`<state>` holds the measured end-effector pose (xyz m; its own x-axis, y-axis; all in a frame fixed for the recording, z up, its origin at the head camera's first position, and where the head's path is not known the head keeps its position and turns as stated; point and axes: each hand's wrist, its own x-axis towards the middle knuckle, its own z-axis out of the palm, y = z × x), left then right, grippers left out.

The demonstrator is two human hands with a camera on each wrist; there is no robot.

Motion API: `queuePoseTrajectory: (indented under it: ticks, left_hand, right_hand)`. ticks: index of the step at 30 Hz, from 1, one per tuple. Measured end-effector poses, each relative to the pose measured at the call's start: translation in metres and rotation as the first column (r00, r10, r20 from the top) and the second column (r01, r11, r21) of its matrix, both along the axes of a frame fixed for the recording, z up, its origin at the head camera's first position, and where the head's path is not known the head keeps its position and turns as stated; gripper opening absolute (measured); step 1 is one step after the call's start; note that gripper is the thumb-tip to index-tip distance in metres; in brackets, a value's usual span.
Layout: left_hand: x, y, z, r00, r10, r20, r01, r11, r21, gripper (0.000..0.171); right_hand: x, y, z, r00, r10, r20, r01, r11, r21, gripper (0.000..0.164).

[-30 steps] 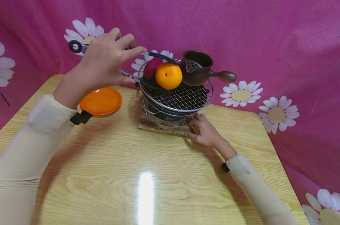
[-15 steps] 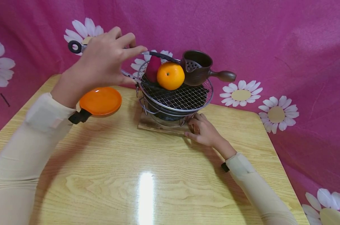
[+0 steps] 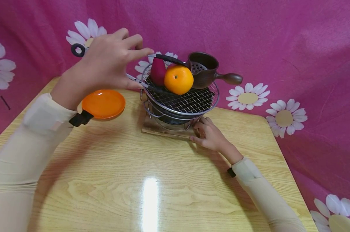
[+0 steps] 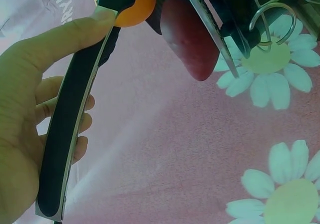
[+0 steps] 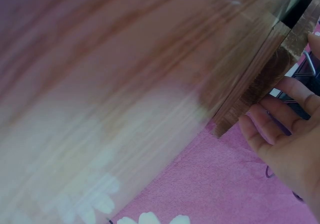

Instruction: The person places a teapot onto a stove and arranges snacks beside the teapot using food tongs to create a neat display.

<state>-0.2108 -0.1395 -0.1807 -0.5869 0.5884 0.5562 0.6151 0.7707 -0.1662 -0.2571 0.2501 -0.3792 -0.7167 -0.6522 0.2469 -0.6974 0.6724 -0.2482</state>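
Note:
My left hand (image 3: 108,64) grips metal tongs (image 3: 167,58) with black ends, their arms spread on either side of an orange (image 3: 179,80). The orange is over the wire rack (image 3: 196,101) of a round tabletop grill. Beside it stands a dark red, pear-shaped fruit (image 3: 157,72); in the left wrist view this red fruit (image 4: 187,37) tapers to a rounded end. At the grill's foot, my right hand (image 3: 211,135) holds the near right corner of the wooden base (image 3: 166,133), thumb in front. The right wrist view has its fingers along the base's edge (image 5: 250,89).
A dark brown side-handled teapot (image 3: 202,72) sits at the back right of the rack, close to the orange. On the table (image 3: 111,177), left of the grill, lies an orange pan (image 3: 103,104) with a black handle, partly under my left forearm. A pink flowered cloth (image 3: 250,38) hangs behind.
The orange has shifted right and slightly nearer, with the tongs and my left hand moving a little right. More of the red fruit shows. My right hand stays on the wooden base.

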Motion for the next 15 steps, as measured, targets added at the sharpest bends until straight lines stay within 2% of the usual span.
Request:
queuePoseTrajectory:
  ticks: [4,15]
  left_hand:
    - [0.0008,0.0020,0.0016,0.999,-0.032,0.000,0.032,0.999,-0.009,0.079]
    - [0.0044,0.0081,0.0063,0.996,-0.056,0.062,0.060,0.997,-0.056,0.079]
  right_hand:
    - [-0.0003,0.0002,-0.0006,1.000,-0.001,0.000,0.001,1.000,-0.005,0.025]
    - [-0.0005,0.0000,-0.0012,1.000,-0.002,-0.008,0.002,1.000,-0.007,0.026]
